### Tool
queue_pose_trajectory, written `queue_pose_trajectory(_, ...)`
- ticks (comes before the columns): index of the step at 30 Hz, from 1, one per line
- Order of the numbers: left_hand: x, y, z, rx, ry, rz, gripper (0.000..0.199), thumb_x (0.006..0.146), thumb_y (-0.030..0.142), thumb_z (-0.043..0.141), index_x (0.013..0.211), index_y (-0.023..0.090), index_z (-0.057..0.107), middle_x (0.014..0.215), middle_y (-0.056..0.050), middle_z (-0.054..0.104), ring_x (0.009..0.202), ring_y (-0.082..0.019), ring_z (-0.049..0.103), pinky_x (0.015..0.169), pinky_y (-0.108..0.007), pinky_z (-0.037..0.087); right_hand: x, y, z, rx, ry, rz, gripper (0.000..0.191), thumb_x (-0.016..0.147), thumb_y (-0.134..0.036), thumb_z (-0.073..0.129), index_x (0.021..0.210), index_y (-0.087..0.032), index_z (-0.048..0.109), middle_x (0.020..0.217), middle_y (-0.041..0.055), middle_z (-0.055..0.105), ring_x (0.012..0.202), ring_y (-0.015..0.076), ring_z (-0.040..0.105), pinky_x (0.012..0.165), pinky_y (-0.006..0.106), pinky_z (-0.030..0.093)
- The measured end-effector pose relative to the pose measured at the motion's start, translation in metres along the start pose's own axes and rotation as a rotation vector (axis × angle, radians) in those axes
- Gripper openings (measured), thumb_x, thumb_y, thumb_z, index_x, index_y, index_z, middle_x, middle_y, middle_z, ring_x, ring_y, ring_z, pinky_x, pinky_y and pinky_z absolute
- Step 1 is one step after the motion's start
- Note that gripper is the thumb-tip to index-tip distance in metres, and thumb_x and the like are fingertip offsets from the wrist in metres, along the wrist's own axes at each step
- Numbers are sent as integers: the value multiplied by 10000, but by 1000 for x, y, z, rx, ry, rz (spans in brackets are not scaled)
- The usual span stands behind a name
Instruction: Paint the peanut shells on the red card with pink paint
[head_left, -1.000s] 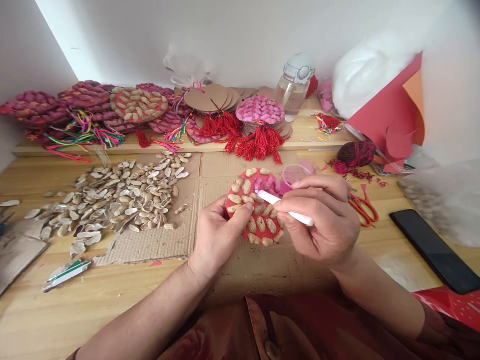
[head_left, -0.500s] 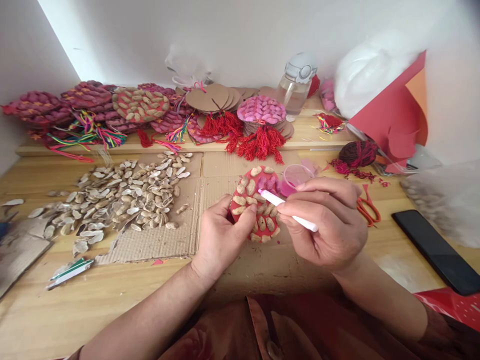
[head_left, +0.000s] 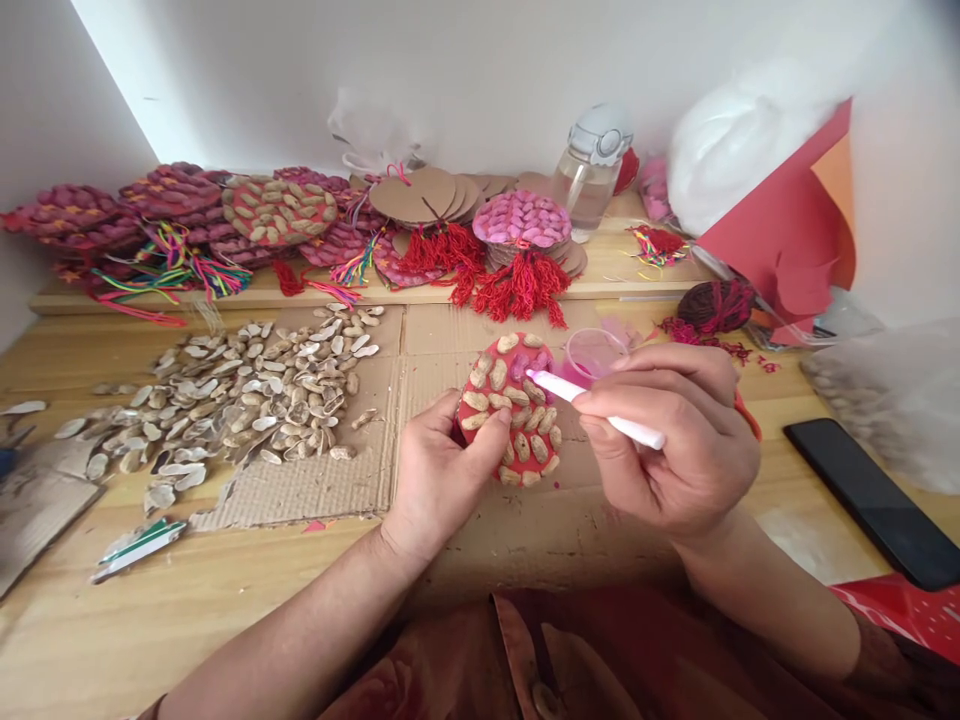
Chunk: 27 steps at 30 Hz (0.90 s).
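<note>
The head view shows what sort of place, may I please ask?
Probably a craft workspace: tan peanut shells lie on flat brown cardboard, red yarn tassels hang over the wooden ledge, and the right hand holds a slim white pink-tipped pen over a round red shell-dotted disc.

Left hand [head_left: 442, 470] gripping peanut-covered disc [head_left: 523, 424]; right hand [head_left: 682, 440], white pen [head_left: 556, 387] at pink peanuts [head_left: 519, 366].

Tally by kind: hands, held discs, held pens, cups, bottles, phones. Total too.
Hands: 2 (left hand, right hand)
Held peanut disc: 1
Held white pen: 1
Clear cup: 1
Bottle: 1
Phone: 1
Total: 7
</note>
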<state>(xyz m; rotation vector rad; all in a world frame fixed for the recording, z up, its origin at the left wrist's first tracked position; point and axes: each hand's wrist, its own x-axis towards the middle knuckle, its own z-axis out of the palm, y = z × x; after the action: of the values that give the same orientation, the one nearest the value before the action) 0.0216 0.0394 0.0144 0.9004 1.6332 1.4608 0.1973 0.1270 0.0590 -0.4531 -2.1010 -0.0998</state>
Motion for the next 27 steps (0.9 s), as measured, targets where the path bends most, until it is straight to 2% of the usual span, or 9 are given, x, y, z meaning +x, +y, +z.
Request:
queue_pose_trajectory(4,-1,1,0,-96,-25,-45,232,846,414,767,794,196,705,723,-9,658,690,-189,643,681,-320,573,-1,1,1,47,-32,-2,121,924,-178,715,1016,-255,695,862,-1,798,959,236,706,877,436,548)
queue_pose_trajectory(11,0,2,1,-173,-10,-55,201,835,360,796,779,179,730,710,-7,692,620,-140,597,588,-249,514,-2,3,2,17,29,39,111,918,-195,723,1007,-258,705,822,8,777,969,255,722,849,437,547)
queue_pose_trajectory(17,-1,-3,2,-224,-41,-95,224,864,395,803,859,176,759,771,-21,721,678,-168,656,643,-281,564,-1,3,3,40,-2,36,111,915,-176,730,1002,-238,700,844,19,784,970,257,716,854,437,553)
queue_pose_trajectory(20,-1,-3,1,-217,-33,-90,221,860,392,805,844,177,758,743,-13,707,661,-164,651,634,-275,563,-1,4,3,9,41,54,99,916,-173,721,988,-240,703,813,17,766,979,262,726,835,434,550)
queue_pose_trajectory(25,0,-2,1,-196,-28,-86,225,856,399,804,836,179,757,765,-22,734,655,-164,657,635,-277,571,-1,3,3,54,-21,33,126,916,-185,724,1013,-260,695,850,3,786,976,250,713,869,435,554)
queue_pose_trajectory(27,0,-3,1,-216,-31,-85,230,859,406,806,841,182,759,762,-18,728,666,-168,664,650,-282,577,-1,4,3,29,-4,35,109,918,-188,723,999,-254,697,826,4,779,978,254,721,863,434,547)
